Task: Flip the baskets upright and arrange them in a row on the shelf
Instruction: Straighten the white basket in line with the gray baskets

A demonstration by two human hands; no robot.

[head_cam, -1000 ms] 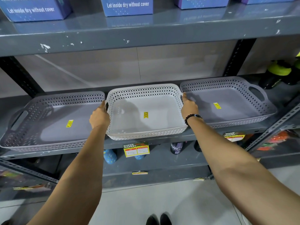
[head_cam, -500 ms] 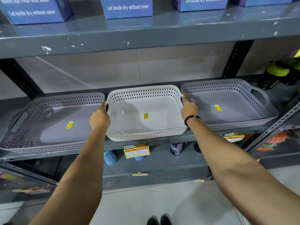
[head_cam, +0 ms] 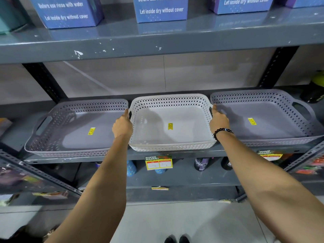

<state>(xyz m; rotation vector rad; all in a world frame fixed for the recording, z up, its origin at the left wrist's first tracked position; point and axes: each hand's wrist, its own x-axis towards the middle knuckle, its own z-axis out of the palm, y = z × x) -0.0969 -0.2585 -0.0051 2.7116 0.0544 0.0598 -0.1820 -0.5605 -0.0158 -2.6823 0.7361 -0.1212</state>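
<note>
Three perforated baskets stand upright in a row on the grey shelf (head_cam: 175,154). A white basket (head_cam: 171,142) is in the middle, with a grey basket (head_cam: 52,137) to its left and another grey basket (head_cam: 280,137) to its right. Each has a yellow sticker inside. My left hand (head_cam: 122,126) grips the white basket's left handle. My right hand (head_cam: 219,120), with a black bead bracelet at the wrist, grips its right handle. The fingers of both hands are hidden behind the basket's sides.
Blue boxes (head_cam: 160,9) stand on the shelf above. Bottles (head_cam: 200,163) and a price tag (head_cam: 158,163) sit below the basket shelf. A dark bottle with a green lid (head_cam: 315,88) stands at the far right. Black uprights (head_cam: 277,67) frame the bay.
The view has tilted a little upward, so the baskets sit slightly lower in frame. Both hands stay on the white basket's handles; the baskets keep their places.
</note>
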